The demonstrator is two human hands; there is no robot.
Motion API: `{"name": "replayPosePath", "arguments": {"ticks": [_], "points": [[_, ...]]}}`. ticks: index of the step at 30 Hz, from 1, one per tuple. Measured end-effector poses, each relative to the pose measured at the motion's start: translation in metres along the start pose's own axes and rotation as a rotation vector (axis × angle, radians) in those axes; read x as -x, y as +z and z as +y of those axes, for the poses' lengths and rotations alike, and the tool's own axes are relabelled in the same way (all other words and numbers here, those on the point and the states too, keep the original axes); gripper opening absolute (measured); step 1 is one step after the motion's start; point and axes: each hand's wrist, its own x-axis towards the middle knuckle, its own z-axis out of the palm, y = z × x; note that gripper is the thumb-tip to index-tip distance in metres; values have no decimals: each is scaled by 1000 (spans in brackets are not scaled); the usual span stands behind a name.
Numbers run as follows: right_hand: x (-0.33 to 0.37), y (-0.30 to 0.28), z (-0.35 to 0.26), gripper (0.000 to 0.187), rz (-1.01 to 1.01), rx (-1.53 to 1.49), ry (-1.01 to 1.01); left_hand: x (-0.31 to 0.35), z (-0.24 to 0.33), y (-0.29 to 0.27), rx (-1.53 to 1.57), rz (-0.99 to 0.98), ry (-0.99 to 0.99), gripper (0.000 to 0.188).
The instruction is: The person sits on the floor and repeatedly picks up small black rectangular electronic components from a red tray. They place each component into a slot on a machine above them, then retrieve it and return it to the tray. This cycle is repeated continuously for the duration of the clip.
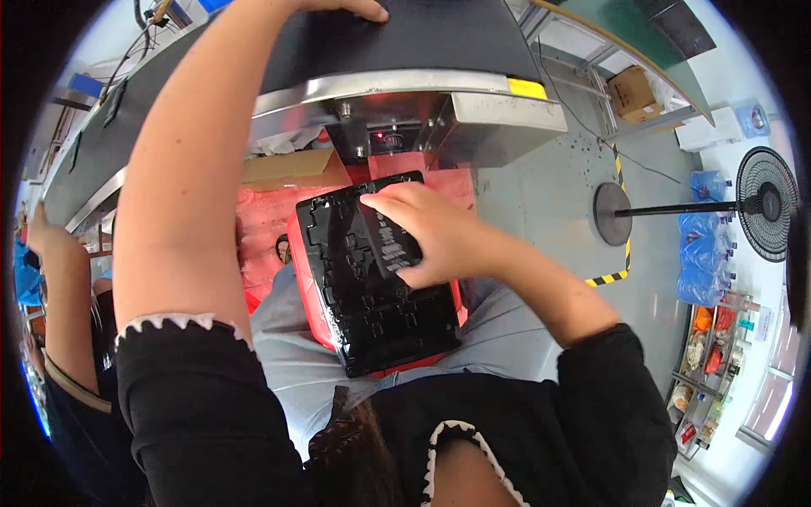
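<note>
My left hand [353, 8] is at the top edge, over the dark conveyor belt [405, 42]. One digit stretches out against the belt. The rest of that hand is cut off by the frame. In front of my body, my right hand [431, 232] grips a flat black rectangular piece with pale printing [389, 245], thumb on one side and fingers on the other. It lies over a black moulded plastic tray [397, 329] with shaped recesses. The tray sits tilted on a red bin [312, 287] between my legs, and I cannot tell whether the piece rests in it.
A metal box [498, 127] hangs under the belt's edge. Below are a cardboard box [296, 169] and pink wrapping [262, 220]. To the right stands a black fan [764, 203] by blue water bottles [703, 253]. At far left is another person's arm [68, 296].
</note>
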Motion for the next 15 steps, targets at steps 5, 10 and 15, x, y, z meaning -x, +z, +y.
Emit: {"name": "replayPosePath", "arguments": {"ticks": [5,10,15], "points": [[-29,80,81,77,22,345,109,30,43,19,-202,193,-80,96],[-44,102,93,75,-87,432,105,158,61,25,-152,479,159,84],[-29,73,69,70,80,230,106,236,76,95,-58,218,128,96]]}}
